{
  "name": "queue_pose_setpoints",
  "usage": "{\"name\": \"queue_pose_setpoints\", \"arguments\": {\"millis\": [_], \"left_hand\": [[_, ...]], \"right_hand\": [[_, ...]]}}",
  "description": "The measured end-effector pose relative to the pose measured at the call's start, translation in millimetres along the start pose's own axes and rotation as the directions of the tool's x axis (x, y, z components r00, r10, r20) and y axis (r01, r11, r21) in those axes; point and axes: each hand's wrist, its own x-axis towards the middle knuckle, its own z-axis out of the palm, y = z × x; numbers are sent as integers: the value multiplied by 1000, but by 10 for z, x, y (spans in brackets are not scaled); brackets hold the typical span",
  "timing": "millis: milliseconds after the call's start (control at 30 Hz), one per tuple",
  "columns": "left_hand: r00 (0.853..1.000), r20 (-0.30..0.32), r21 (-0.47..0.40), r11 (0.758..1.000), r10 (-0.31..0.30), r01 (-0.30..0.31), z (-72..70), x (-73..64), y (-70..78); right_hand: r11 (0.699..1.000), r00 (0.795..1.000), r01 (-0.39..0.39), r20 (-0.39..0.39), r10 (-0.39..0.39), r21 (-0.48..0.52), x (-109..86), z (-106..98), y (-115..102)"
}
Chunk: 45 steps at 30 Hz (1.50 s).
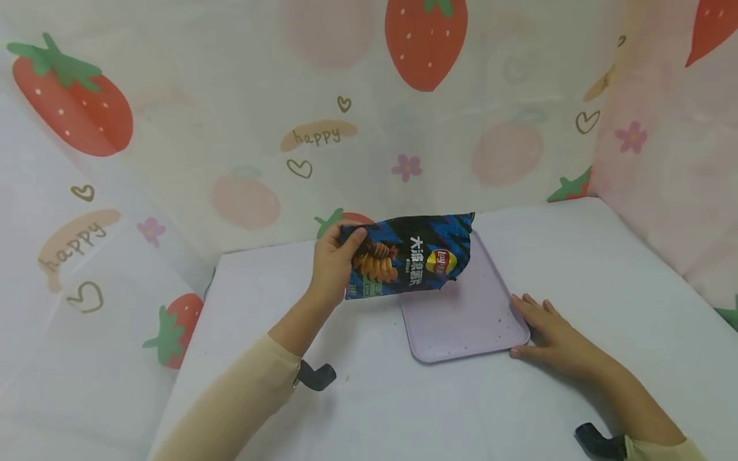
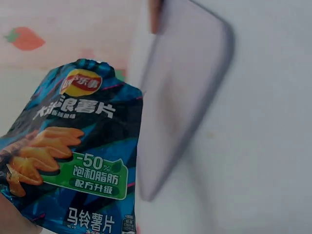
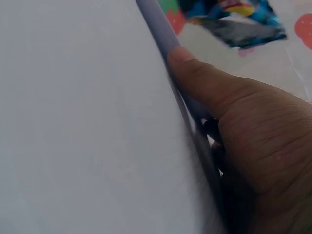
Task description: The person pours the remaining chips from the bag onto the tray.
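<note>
"Blue and black, that chip bag point(image 1: 409, 256). Where is it?"

"Held sideways above the white surface point(image 1: 259, 288), its logo end over the lilac tray point(image 1: 467, 323). The left grip point(image 1: 333, 272) pinches the other end, thumb across the front, forearm slanting up from the lower left."

"And the right grip point(image 1: 553, 336)?"

"Low, at the tray's near right corner, loosely spread: fingers out straight, touching the edge, thumb set apart from them."

"What do the wrist views add?"

"From the left wrist, a green label point(image 2: 117, 181) reads '-50%' in large figures; from the head it's just a small blur. From the right wrist, the thumb point(image 3: 204, 80) lies against the tray's rim, the other fingers mostly hidden, and a silvery patch point(image 3: 239, 31) shows at the bag's end."
</note>
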Motion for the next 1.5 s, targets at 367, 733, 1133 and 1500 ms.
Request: {"name": "queue_pose_setpoints", "arguments": {"millis": [367, 733, 1133, 1500], "left_hand": [[999, 10, 37, 998, 53, -53, -27, 3, -70], [992, -4, 74, 990, 123, -123, -94, 107, -1], [990, 29, 57, 989, 137, -139, -76, 185, -149], [990, 23, 91, 986, 141, -143, -15, 169, -76]], "right_hand": [[1000, 1000, 13, -8, -13, -11, -33, 45, 23], [1000, 1000, 22, -8, -22, 2, 56, 21, -3], [1000, 1000, 1, -16, -1, -5, 27, 19, 77], [999, 999, 32, -30, -33, -30, 9, 18, 29]]}}
